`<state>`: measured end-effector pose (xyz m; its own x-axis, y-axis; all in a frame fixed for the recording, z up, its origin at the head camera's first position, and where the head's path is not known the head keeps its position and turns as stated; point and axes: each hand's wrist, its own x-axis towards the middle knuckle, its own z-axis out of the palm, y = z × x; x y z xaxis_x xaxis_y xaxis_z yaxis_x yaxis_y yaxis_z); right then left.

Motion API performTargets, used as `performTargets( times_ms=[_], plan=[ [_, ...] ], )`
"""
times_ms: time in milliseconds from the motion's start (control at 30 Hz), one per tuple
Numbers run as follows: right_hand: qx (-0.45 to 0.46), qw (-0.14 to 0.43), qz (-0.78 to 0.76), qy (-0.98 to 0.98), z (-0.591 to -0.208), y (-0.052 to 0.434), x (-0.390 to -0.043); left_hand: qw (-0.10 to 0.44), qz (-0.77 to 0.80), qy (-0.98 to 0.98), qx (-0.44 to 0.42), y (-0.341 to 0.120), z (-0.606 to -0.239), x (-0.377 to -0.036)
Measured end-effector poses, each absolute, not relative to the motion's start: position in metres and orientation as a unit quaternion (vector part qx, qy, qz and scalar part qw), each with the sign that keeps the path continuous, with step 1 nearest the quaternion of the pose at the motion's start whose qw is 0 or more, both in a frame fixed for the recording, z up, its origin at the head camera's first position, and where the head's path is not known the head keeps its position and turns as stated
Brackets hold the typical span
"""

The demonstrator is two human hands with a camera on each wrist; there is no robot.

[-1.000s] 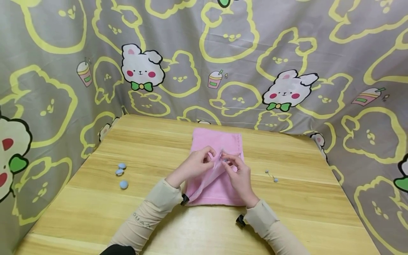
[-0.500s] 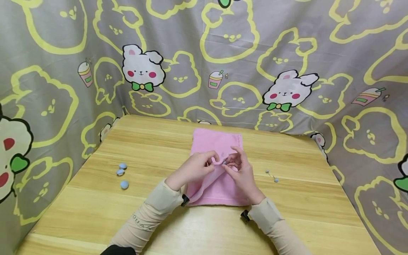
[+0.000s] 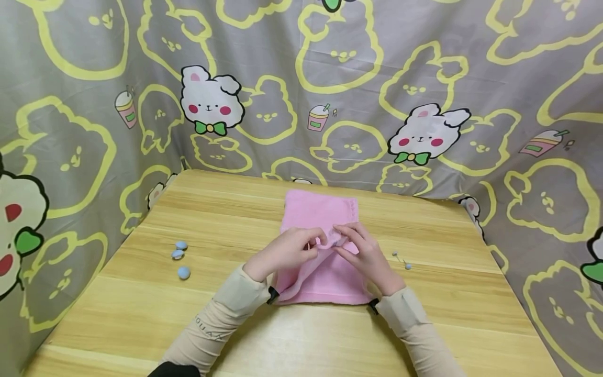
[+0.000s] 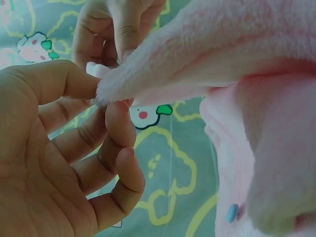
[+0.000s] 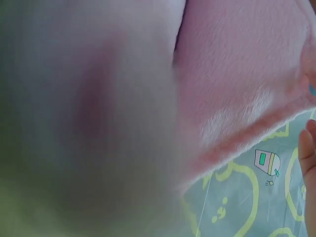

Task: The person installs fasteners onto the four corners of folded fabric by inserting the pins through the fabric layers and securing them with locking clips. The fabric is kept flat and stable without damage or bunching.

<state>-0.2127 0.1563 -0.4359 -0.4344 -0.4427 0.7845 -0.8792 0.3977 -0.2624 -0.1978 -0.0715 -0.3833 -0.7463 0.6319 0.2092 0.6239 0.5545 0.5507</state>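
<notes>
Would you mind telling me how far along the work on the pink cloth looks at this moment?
Done: one blue button already sits on the pink cloth. In hand: the left hand and right hand pinch a raised fold at its middle. Left: three blue buttons and pins lie unused on the table.

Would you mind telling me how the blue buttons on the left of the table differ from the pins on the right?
The blue buttons are three round, domed pieces lying apart in a loose column; the pins are thin, pale shafts with small heads, lying close together. The buttons sit farther from the pink cloth than the pins do. Both lie loose on the wooden table, untouched by either hand.
</notes>
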Motion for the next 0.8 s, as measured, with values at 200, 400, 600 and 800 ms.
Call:
performTargets(
  times_ms=[200, 400, 600, 800],
  plan=[
    [0.448, 0.335, 0.309, -0.769, -0.4365, 0.1605, -0.2170, 0.001, 0.299, 0.879, 0.371, -0.0712, -0.3856, -0.1989],
    [0.467, 0.344, 0.301, -0.757, -0.4366, 0.1610, -0.2184, 0.003, 0.291, 0.879, 0.378, -0.0713, -0.3843, -0.1984],
    [0.472, 0.343, 0.311, -0.750, -0.4381, 0.1587, -0.2181, -0.001, 0.289, 0.874, 0.391, -0.0704, -0.3846, -0.1977],
    [0.479, 0.359, 0.312, -0.738, -0.4398, 0.1557, -0.2181, -0.001, 0.286, 0.873, 0.394, -0.0701, -0.3852, -0.1975]
  ],
)
